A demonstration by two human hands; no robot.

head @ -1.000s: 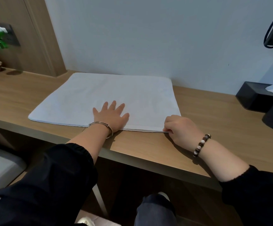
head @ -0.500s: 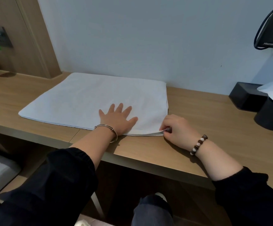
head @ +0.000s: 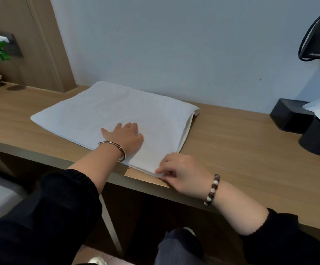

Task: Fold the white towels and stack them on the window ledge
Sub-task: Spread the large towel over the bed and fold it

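The fingers of your left hand lie straight and close together, pressing flat on the white towel. Half a second ago they were splayed wider on the same near part of the cloth. Your right hand is curled, and its thumb and forefinger pinch the towel's near right corner. That corner now sits right at the front edge of the wooden desk, whereas a moment ago it lay further back from the edge.

The towel rests folded on the desk, its far side close to the wall and its near side under both your hands. Along its right side the layers now gape a little, and they show most plainly at the far right corner.

A silver bangle sits on your left wrist and a bead bracelet on your right. Two black boxes stand on the desk well to the right of the towel, as before.
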